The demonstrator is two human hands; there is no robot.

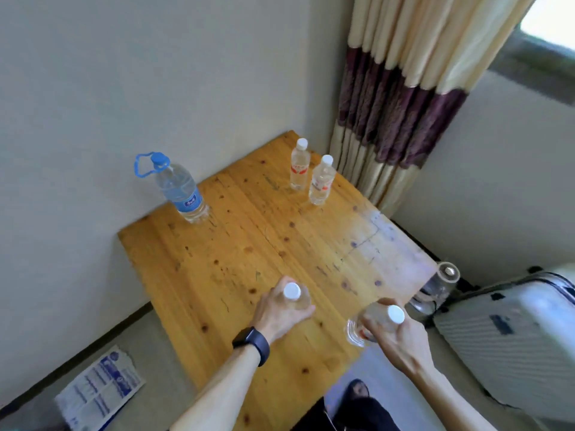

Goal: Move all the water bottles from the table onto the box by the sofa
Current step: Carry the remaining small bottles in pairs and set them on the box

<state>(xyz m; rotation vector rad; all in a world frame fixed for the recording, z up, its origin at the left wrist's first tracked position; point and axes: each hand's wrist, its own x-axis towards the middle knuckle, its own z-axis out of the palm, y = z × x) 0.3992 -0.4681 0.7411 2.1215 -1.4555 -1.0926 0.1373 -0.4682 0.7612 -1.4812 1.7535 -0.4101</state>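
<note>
On the wooden table (236,244) stand two small clear bottles with white caps, one at the far corner (299,165) and one just right of it (322,181). A large bottle with a blue cap and handle (180,189) stands by the wall at the far left. My left hand (281,312) is closed around a small white-capped bottle (293,292) over the near part of the table. My right hand (393,335) grips another small bottle (367,321), tilted, at the table's near right edge. The box and sofa are out of view.
A grey ribbed suitcase (510,331) lies on the floor to the right. A clear glass kettle or jar (441,281) stands beside the table's right corner. A striped curtain (395,98) hangs behind. A printed plastic bag (99,390) lies on the floor at the left.
</note>
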